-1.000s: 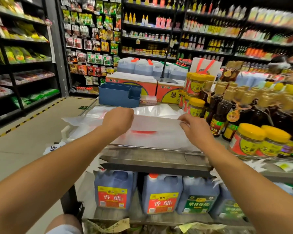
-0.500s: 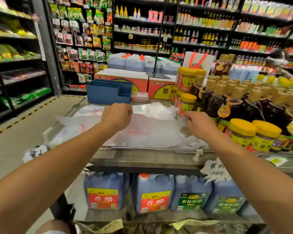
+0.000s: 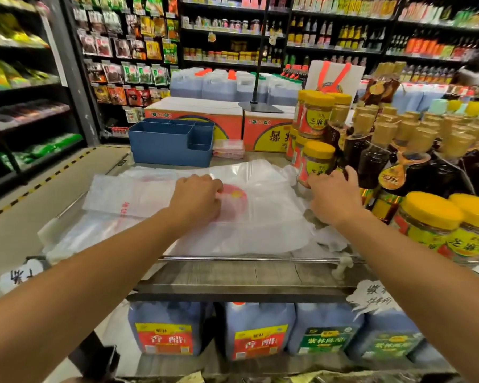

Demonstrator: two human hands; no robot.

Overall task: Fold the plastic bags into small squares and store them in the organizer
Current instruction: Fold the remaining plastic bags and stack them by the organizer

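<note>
A translucent white plastic bag point(image 3: 260, 217) with a red round print lies spread on the shelf top point(image 3: 233, 275). My left hand point(image 3: 197, 197) rests on its middle, over the red print, with fingers curled down onto the film. At the bag's right edge my right hand point(image 3: 333, 194) grips the plastic with bent fingers, close to the jars. The blue organizer point(image 3: 172, 142), with several open compartments, stands just behind the bag. More plastic bags point(image 3: 75, 233) lie underneath and stick out to the left.
Yellow-lidded jars point(image 3: 317, 161) and dark sauce bottles point(image 3: 371, 161) crowd the right side of the shelf. A small clear box point(image 3: 228, 148) sits right of the organizer, with orange cartons point(image 3: 194, 117) behind. Vinegar jugs point(image 3: 166, 327) fill the lower shelf. An aisle runs on the left.
Both hands have moved away from me with the bag's edge. The bag now lies flatter and wider, and its red round print shows.
</note>
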